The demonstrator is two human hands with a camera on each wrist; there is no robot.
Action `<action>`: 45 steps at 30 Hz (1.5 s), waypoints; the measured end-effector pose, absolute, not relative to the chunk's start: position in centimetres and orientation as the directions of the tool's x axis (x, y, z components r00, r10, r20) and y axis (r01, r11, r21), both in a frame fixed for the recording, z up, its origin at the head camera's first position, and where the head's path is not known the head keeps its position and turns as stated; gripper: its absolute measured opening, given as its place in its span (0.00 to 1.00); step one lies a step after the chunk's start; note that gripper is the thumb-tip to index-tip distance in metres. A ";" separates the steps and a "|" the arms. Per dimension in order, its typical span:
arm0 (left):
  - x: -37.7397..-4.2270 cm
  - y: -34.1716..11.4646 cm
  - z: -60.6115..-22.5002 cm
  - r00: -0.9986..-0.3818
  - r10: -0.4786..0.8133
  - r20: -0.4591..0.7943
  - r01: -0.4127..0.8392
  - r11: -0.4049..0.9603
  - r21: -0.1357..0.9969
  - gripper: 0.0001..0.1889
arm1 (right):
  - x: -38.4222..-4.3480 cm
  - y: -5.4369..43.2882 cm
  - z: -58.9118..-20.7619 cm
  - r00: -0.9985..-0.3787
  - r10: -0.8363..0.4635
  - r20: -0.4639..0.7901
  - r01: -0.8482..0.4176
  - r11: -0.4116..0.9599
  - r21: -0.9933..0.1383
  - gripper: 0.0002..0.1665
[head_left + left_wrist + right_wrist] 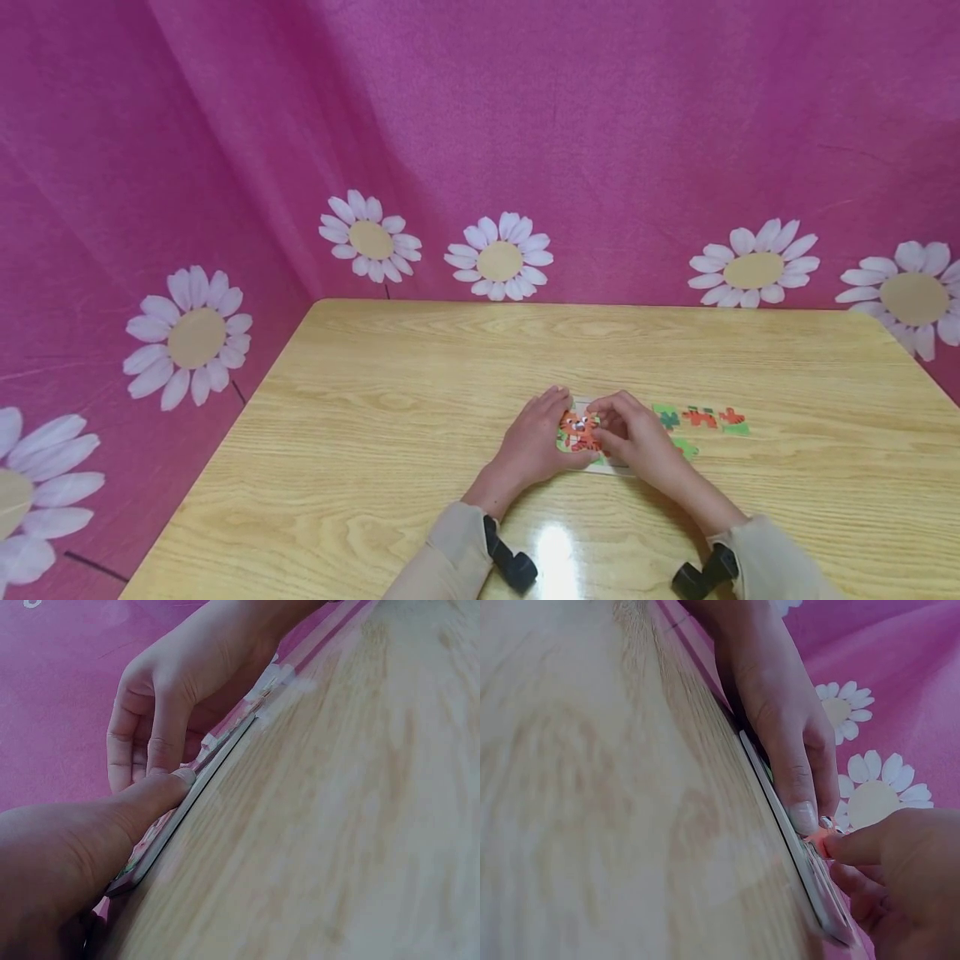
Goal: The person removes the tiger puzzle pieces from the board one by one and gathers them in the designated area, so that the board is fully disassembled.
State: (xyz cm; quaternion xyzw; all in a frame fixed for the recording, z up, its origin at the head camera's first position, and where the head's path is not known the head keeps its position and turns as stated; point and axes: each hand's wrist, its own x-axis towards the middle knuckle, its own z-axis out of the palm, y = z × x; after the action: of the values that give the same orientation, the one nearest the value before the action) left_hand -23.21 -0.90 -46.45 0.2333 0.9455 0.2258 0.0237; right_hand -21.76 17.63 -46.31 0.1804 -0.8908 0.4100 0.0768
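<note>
A small jigsaw puzzle board (609, 468) with a pale rim lies on the table, showing an orange tiger face on green. My left hand (528, 437) rests over its left side, fingers at the far edge and the straight thumb (161, 791) pressing near the close edge. From the other side my right hand (637, 437) pinches an orange puzzle piece (823, 841) at the board, beside the left thumb. The right fingertips partly hide that piece. Both hands cover much of the picture.
Several loose puzzle pieces lie right of the board: a green one (666, 415), an orange one (701, 417), an orange and green one (734, 420), and another green one (686, 449) partly behind the right hand. A pink flowered cloth (600, 150) hangs behind the wooden table (360, 450).
</note>
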 end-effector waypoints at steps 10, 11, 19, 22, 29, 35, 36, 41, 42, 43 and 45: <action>-23.3 -0.9 -46.6 -0.889 0.452 0.066 0.433 0.786 0.441 0.45 | -21.7 17.6 -46.5 -0.923 -0.233 0.305 -0.384 0.555 -0.738 0.16; -23.2 -0.9 -46.6 -0.889 0.453 0.067 0.434 0.787 0.439 0.45 | -21.7 17.6 -46.5 -0.925 -0.231 0.303 -0.381 0.549 -0.744 0.16; -23.2 -1.0 -46.5 -0.888 0.455 0.067 0.436 0.786 0.438 0.45 | -21.6 17.7 -46.3 -0.952 -0.195 0.238 -0.306 0.525 -0.795 0.15; -23.2 -1.0 -46.5 -0.889 0.454 0.065 0.435 0.788 0.436 0.45 | -21.5 17.7 -46.3 -0.961 -0.179 0.211 -0.275 0.533 -0.800 0.15; -23.3 -1.0 -46.6 -0.888 0.456 0.067 0.438 0.789 0.430 0.46 | -21.5 17.9 -46.2 -0.966 -0.168 0.198 -0.258 0.545 -0.797 0.15; -23.3 -0.9 -46.6 -0.888 0.456 0.065 0.437 0.791 0.427 0.46 | -21.4 18.4 -46.3 -0.963 -0.159 0.216 -0.268 0.545 -0.795 0.15; -23.3 -0.9 -46.5 -0.889 0.455 0.061 0.435 0.793 0.426 0.46 | -21.3 18.5 -46.3 -0.962 -0.159 0.223 -0.274 0.545 -0.792 0.15; -23.1 -0.9 -46.5 -0.891 0.450 0.057 0.429 0.796 0.427 0.46 | -21.1 19.0 -46.4 -0.952 -0.162 0.261 -0.307 0.534 -0.788 0.15; -23.1 -0.9 -46.4 -0.892 0.450 0.054 0.428 0.796 0.428 0.46 | -21.0 19.1 -46.4 -0.950 -0.163 0.267 -0.313 0.531 -0.788 0.15; -23.1 -0.9 -46.4 -0.892 0.449 0.053 0.427 0.797 0.428 0.46 | -21.0 19.2 -46.4 -0.948 -0.164 0.274 -0.319 0.527 -0.788 0.15; -23.1 -0.9 -46.3 -0.893 0.448 0.047 0.423 0.798 0.428 0.46 | -20.9 19.4 -46.4 -0.945 -0.167 0.283 -0.328 0.521 -0.788 0.15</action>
State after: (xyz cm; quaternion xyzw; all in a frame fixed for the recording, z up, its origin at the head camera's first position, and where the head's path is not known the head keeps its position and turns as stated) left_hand -23.10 -0.85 -46.29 0.2300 0.9478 0.2191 0.0285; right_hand -20.89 19.38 -46.43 0.1424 -0.8678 0.4681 0.0861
